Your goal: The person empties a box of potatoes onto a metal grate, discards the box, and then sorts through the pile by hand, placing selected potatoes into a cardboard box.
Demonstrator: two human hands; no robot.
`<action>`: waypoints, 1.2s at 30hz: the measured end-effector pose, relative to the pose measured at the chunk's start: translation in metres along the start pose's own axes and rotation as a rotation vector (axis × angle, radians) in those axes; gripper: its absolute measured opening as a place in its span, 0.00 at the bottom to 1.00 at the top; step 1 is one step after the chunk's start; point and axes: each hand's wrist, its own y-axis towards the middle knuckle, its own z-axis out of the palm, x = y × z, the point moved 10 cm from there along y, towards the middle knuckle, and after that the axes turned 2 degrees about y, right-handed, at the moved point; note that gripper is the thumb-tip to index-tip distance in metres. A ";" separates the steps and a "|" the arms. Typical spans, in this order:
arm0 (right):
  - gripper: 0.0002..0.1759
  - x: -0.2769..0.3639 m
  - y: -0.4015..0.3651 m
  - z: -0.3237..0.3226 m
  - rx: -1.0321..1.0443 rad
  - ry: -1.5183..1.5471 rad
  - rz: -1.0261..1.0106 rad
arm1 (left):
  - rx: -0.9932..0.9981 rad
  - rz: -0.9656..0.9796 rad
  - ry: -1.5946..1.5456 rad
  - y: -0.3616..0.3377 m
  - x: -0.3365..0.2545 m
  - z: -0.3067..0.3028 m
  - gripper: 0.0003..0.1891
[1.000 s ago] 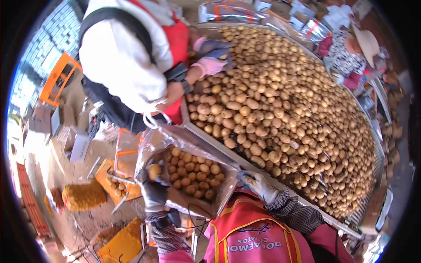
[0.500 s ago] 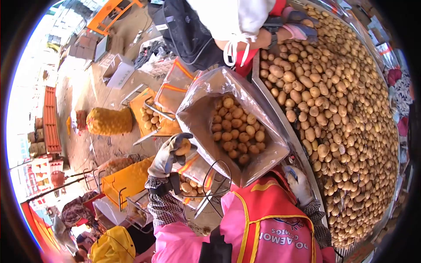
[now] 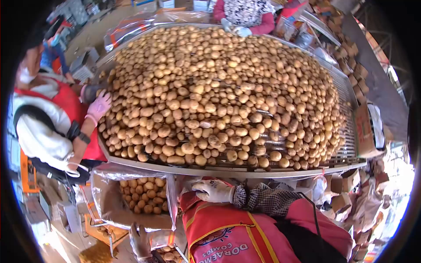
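Note:
My right hand (image 3: pixel 214 191), in a pale glove, rests beside the metal rim (image 3: pixel 245 174) of a large table, against my red apron. Its fingers point left, slightly bent, and I see nothing in them. Low in the view, my left hand (image 3: pixel 140 242) is at the near side of a plastic-lined box (image 3: pixel 104 206), fingers upward and apart, with no potato visible in it. Inside the box lies a pile of potatoes (image 3: pixel 144 196). A broad heap of potatoes (image 3: pixel 210 105) covers most of the slatted table.
At the left, a person in a red apron (image 3: pixel 66 105) has a pink-gloved hand (image 3: pixel 101 105) on the heap's edge. Another person's gloved hands (image 3: pixel 237 30) are at the far rim. A carton (image 3: pixel 365 131) stands at the table's right end.
The view has swung right, towards the table, so the box now appears lower left. My left hand, which held a potato, now shows none. My right hand remains near the table's edge.

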 end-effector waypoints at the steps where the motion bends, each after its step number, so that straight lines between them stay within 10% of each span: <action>1: 0.19 -0.011 -0.018 -0.015 -0.070 -0.019 -0.014 | 0.036 0.201 0.072 0.017 -0.103 0.003 0.23; 7: 0.17 -0.078 -0.173 -0.122 -0.631 0.058 0.223 | 0.541 1.325 0.150 -0.085 -0.523 0.061 0.22; 10: 0.18 -0.092 -0.249 -0.155 -0.950 -0.237 0.246 | 0.706 1.802 0.438 -0.198 -0.563 0.095 0.16; 16: 0.23 -0.108 -0.270 -0.172 -0.979 -0.349 0.323 | 0.859 1.903 0.720 -0.262 -0.589 0.157 0.15; 22: 0.31 -0.166 -0.208 -0.153 -0.460 -0.558 0.779 | 0.826 1.760 0.211 -0.226 -0.581 0.199 0.12; 28: 0.26 -0.183 -0.184 -0.159 -0.486 -0.190 0.806 | 1.067 0.895 -0.056 -0.077 -0.427 0.297 0.20; 30: 0.33 -0.147 -0.194 -0.173 -0.669 -0.094 0.709 | 1.349 -0.475 -0.577 -0.071 -0.359 0.323 0.26; 33: 0.41 -0.096 -0.170 -0.147 -0.480 0.291 0.242 | 1.515 -0.312 -1.256 -0.076 -0.401 0.310 0.29; 34: 0.39 -0.085 -0.171 -0.163 -0.518 0.324 0.255 | 1.275 0.289 -1.097 -0.062 -0.413 0.294 0.27; 35: 0.35 -0.101 -0.183 -0.175 -0.595 0.166 0.390 | 1.283 0.298 -1.102 -0.049 -0.394 0.307 0.27; 36: 0.33 -0.104 -0.192 -0.197 -0.637 -0.203 0.499 | 1.483 -0.144 -1.353 -0.038 -0.360 0.338 0.24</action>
